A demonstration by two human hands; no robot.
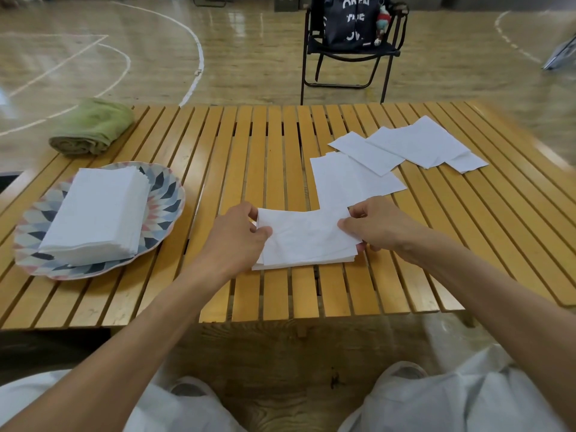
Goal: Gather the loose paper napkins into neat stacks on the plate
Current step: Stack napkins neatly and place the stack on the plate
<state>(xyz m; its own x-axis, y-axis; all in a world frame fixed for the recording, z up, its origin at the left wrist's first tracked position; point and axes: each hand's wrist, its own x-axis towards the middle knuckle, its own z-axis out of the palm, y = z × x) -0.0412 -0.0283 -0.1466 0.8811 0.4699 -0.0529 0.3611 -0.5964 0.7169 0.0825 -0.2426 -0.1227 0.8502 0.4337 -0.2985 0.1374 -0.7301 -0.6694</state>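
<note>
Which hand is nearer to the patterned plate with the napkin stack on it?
Left. The left hand grips the small napkin pile's left edge, on the side facing the plate. The right hand grips its right edge, farther off.

Bare forearms; white trousers and pale shoes.

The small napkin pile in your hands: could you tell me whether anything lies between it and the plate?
Nothing visible does. Only bare table slats separate the small napkin pile from the plate, which already carries a napkin stack.
</note>
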